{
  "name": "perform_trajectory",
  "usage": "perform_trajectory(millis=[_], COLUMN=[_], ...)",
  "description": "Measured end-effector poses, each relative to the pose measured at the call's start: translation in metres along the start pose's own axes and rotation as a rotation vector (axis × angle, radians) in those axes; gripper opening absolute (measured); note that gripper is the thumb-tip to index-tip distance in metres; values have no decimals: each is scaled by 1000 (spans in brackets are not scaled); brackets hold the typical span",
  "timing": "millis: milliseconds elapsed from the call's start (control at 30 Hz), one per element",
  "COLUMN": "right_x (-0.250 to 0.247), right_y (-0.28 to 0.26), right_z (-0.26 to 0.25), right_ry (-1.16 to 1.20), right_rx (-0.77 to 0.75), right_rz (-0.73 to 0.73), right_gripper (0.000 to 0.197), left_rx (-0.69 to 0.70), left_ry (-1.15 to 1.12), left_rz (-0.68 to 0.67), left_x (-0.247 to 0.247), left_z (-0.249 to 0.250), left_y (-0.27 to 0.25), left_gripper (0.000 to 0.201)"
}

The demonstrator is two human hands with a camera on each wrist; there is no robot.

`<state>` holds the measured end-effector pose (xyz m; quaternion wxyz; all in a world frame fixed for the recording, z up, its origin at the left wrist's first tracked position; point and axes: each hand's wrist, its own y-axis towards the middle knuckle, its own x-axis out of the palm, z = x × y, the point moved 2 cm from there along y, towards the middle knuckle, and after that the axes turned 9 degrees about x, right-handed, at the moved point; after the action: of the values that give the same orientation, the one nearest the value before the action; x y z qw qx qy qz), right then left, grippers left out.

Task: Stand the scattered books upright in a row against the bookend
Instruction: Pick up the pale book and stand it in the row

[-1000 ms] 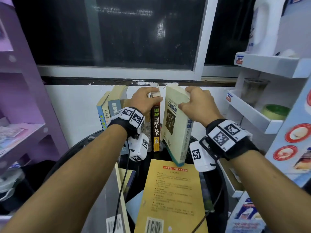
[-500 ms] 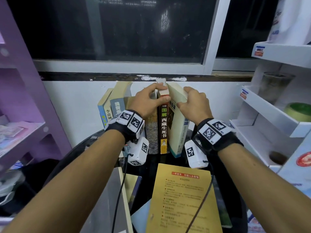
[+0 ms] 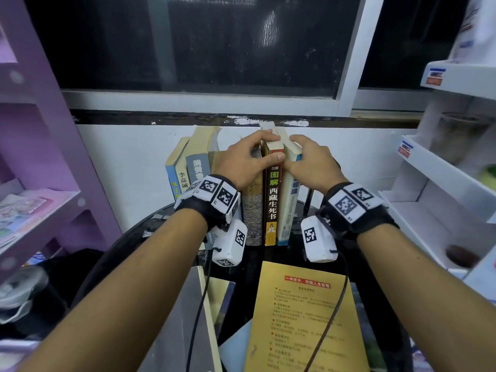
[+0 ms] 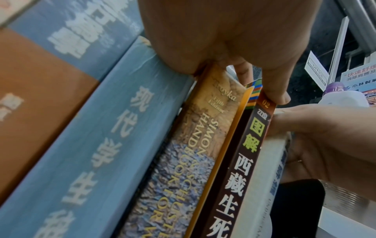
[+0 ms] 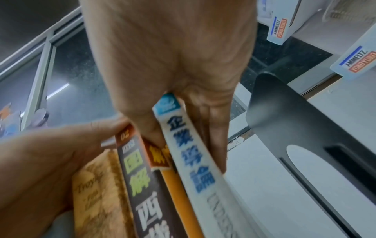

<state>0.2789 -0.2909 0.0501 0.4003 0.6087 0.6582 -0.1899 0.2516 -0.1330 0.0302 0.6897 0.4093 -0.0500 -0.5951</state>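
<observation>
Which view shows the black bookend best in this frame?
The right wrist view: the black bookend stands clear to the right of the white book, which the right hand holds. The head view shows only a dark sliver of it behind that hand; the left wrist view shows none.

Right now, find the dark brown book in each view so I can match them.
Head: brown book, centre, upright, between both hands.
Left wrist: brown book, lower centre, spine running diagonally under the thumb.
Right wrist: brown book, lower centre-left.
Shared landmark: white book right beside it.
</observation>
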Motion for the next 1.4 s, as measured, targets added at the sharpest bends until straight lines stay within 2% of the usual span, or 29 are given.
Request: perform_trajectory(millis=[100,167,233,300,400,633,1200,1400], right_x=[-4,-8,-10,-9,0,7,9,7], right_y=[0,-2,-7,-13,-13,-6,-7,-11], right_z=[1,4,8,9,12,14,12,9], right_ry=[48,48,7,-11,87,123,80,37], right_rx=[-17,-23,-49,-62,-74,-111,-119,-107], right_rz=[-192,-285,-316,-281,-224,-193,-213,-213], right_gripper=[63,82,96,100,100,100,98,102], left_rx=[0,-13,-15,-7,1,8,25,24], left_ry=[-9,-23,-39,-26,-1,-34,-5,-2], left_rz=[4,3,-1,-4,-1,25,34,36], left_x=[0,0,-1,-1,1,1,1,0], left_z=[0,0,-1,-1,-2,-4,-4,-3], left_y=[0,0,0,0,1,2,1,0], left_gripper=[50,41,34,33,36,30,33,32])
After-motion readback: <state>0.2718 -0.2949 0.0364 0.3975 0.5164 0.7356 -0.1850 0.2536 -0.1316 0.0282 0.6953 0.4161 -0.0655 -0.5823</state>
